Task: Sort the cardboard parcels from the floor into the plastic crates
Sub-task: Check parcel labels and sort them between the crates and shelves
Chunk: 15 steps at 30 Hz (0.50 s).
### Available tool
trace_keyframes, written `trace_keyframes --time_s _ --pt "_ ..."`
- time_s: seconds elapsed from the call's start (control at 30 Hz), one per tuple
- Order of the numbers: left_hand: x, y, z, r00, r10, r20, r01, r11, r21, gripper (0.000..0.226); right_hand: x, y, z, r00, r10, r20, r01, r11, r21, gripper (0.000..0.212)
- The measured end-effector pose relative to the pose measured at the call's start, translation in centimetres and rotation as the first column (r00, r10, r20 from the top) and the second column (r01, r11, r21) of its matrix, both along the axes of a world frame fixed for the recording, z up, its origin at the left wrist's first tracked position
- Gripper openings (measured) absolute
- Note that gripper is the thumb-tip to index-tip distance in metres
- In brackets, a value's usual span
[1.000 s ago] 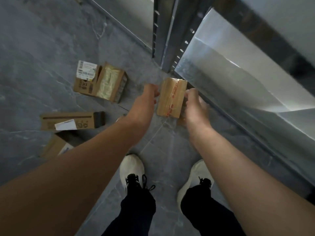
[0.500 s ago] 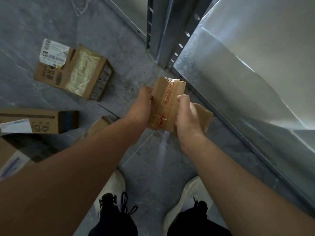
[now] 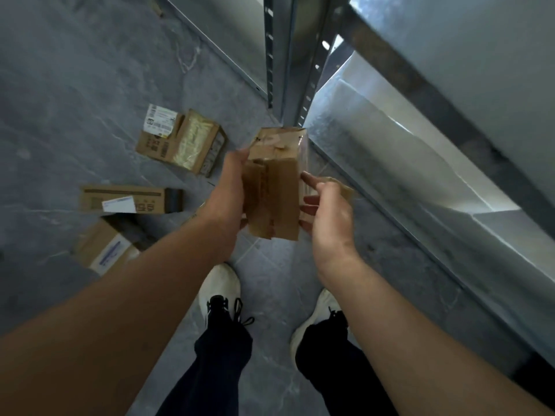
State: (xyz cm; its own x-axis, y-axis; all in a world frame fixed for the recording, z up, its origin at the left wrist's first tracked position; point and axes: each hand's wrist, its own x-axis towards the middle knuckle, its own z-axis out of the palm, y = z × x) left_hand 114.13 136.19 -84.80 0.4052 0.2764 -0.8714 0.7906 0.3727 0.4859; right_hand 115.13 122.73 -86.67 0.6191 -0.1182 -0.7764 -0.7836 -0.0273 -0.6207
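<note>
Over the grey stone floor, where other parcels are lying, the small parcel is being held up near the pale crate. The right hand, which was clasping it a moment ago, is spreading its fingers beside its edge. The left hand is gripping it alone, probably readying it for the crate.

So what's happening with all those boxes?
A person stands on the grey floor holding one small cardboard parcel up. The left hand grips its side; the right hand is open beside its other edge. Three more parcels lie on the floor to the left, not yet picked up. A metal rack stands just ahead.
</note>
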Motion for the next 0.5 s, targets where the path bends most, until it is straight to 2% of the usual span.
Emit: trace_keyframes --time_s 0.1,0.2,0.33,0.43,0.5 --pt "-0.8 0.4 4.0 1.0 0.006 -0.003 -0.006 1.0 -0.006 0.047 -0.8 -1.2 3.1 0.992 0.075 0.1 -0.079 0.996 0.031 0.037" --pt "-1.8 0.8 7.8 1.0 0.01 0.013 -0.01 1.0 -0.009 0.043 -1.5 -1.9 6.0 0.964 0.167 0.209 -0.164 0.986 -0.031 0.031" --pt "-3.8 1.5 13.1 0.999 0.049 0.019 -0.049 0.999 0.015 0.06 -2.6 -1.9 10.9 0.907 0.229 0.353 -0.226 0.973 -0.051 0.019" --pt "-5.2 2.5 16.7 0.997 0.063 0.052 -0.063 0.998 -0.013 0.044 -3.5 -1.9 15.3 0.895 0.261 0.362 -0.286 0.958 0.016 0.022" --pt "-5.9 2.7 19.1 0.995 0.044 0.092 -0.042 0.999 -0.029 0.04 -4.4 -1.7 18.6 0.893 0.25 0.375 -0.293 0.954 0.063 0.029"
